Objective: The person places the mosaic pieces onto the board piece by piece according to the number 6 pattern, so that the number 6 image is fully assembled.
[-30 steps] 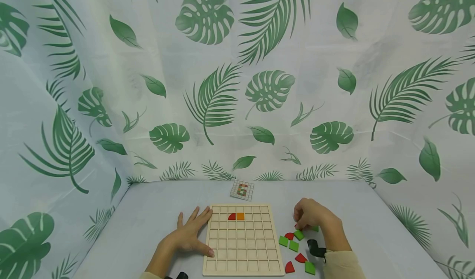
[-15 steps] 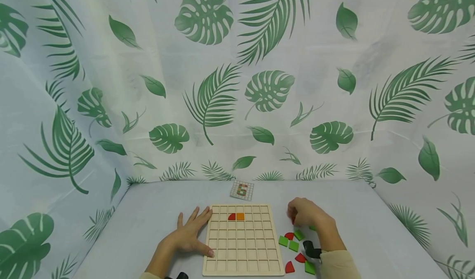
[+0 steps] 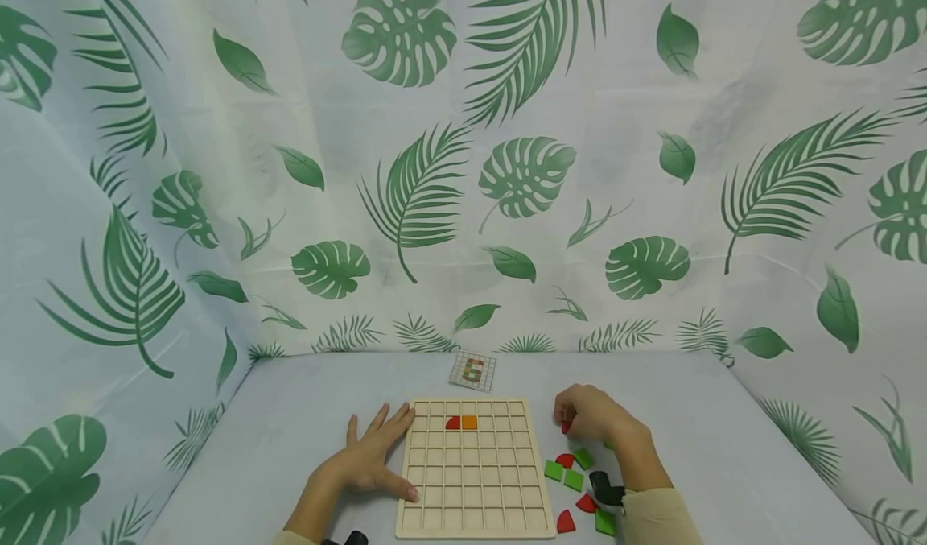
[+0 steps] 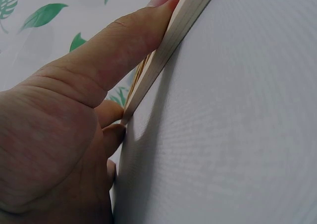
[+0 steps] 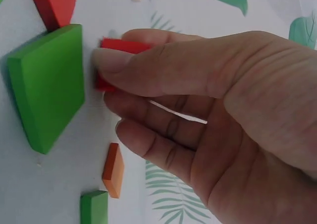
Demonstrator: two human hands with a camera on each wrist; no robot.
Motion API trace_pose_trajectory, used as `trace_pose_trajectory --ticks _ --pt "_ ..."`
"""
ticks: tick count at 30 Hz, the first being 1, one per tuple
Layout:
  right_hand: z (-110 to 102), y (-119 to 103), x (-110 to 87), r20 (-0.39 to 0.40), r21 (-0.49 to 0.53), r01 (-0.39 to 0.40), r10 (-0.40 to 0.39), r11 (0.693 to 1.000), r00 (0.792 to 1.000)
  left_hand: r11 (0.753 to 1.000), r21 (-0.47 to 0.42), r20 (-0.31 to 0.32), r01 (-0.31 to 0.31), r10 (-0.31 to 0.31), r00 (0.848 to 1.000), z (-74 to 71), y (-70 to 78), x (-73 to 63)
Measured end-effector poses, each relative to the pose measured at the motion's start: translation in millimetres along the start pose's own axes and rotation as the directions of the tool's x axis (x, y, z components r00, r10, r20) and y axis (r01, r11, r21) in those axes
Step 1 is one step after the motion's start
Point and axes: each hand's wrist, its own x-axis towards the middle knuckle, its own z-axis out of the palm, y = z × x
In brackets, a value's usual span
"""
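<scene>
A pale wooden grid board (image 3: 462, 476) lies on the table. One row holds a red quarter-round tile (image 3: 453, 423) beside an orange square tile (image 3: 469, 423). My left hand (image 3: 365, 458) rests at the board's left side with fingers spread, the thumb over its edge; the left wrist view shows the thumb (image 4: 114, 53) against the wooden rim. To the right of the board, my right hand (image 3: 604, 418) pinches a red tile (image 5: 124, 46) between thumb and fingers, low over the table. The fingers partly cover that tile, hiding its full outline.
Loose green square tiles (image 3: 574, 481) and red quarter-round tiles (image 3: 566, 522) lie right of the board, several in all. An orange tile (image 5: 113, 170) shows in the right wrist view. Behind the board lies a small card (image 3: 472, 370) with a 6 pattern. Leaf-printed cloth walls surround the table.
My right hand has moved left, away from the loose tiles and toward the board, carrying the red tile. The left hand and the board have stayed in place.
</scene>
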Motion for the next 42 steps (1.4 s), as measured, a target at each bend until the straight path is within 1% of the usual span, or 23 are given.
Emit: trace_pose_trajectory --ticks 4,6,8,11,15,17,20,23,25,27,30,34,36,41,42 --pt "2 0 4.0 -0.025 0.01 0.01 -0.01 1.0 1.0 1.0 0.001 0.0 -0.001 0.001 1.0 -0.8 0.3 -0.1" --pt "2 -1 6.4 -0.05 0.022 0.04 -0.039 0.999 0.998 1.0 0.0 0.0 -0.002 0.002 1.0 -1.1 0.2 -0.1" --pt "1 -2 8.2 -0.083 0.022 0.078 -0.076 0.997 0.994 1.0 -0.001 0.0 -0.005 0.005 1.0 -1.2 0.1 0.0" --pt "0 -3 11.4 -0.132 0.004 0.111 -0.11 0.994 0.985 1.0 -0.006 0.0 -0.007 0.007 1.0 -1.0 -0.7 0.2" --pt "-2 -5 12.8 -0.176 -0.012 0.118 -0.118 0.993 0.977 1.0 -0.009 0.002 -0.006 0.006 1.0 -0.5 -1.7 0.9" --pt "-3 -7 12.1 -0.19 -0.014 0.137 -0.138 0.99 0.972 1.0 -0.008 0.004 -0.005 0.005 1.0 -0.5 -1.9 1.0" --pt "-3 -9 11.5 -0.202 0.0 0.16 -0.156 0.987 0.967 1.0 -0.008 0.006 -0.008 0.008 1.0 -0.3 -2.9 1.2" --pt "-3 -11 12.1 -0.213 0.051 0.195 -0.18 0.979 0.96 1.0 -0.011 0.004 -0.016 0.016 1.0 -0.3 -3.6 1.1" --pt "-2 -13 12.4 -0.232 0.094 0.224 -0.197 0.97 0.953 1.0 -0.011 0.002 -0.021 0.021 1.0 -0.4 -3.7 0.9" --pt "-1 -17 13.0 -0.259 0.124 0.262 -0.224 0.957 0.94 1.0 -0.011 0.002 -0.019 0.019 1.0 -0.3 -3.4 0.9" --pt "2 -23 13.9 -0.3 0.13 0.309 -0.26 0.942 0.918 1.0 -0.009 0.004 -0.012 0.012 1.0 0.2 -3.4 1.0" --pt "7 -30 15.8 -0.319 0.125 0.347 -0.294 0.93 0.901 1.0 -0.008 0.002 -0.004 0.004 1.0 0.9 -3.7 1.1" --pt "9 -33 17.0 -0.321 0.105 0.372 -0.322 0.922 0.891 1.0 -0.009 0.0 -0.004 0.004 1.0 0.8 -3.6 0.9" --pt "15 -39 19.4 -0.34 0.039 0.433 -0.396 0.901 0.853 1.0 -0.007 -0.001 -0.007 0.007 1.0 0.9 -3.9 0.4" --pt "16 -40 19.5 -0.342 0.034 0.439 -0.402 0.898 0.849 1.0 -0.007 -0.001 -0.008 0.008 1.0 0.7 -3.7 0.2"
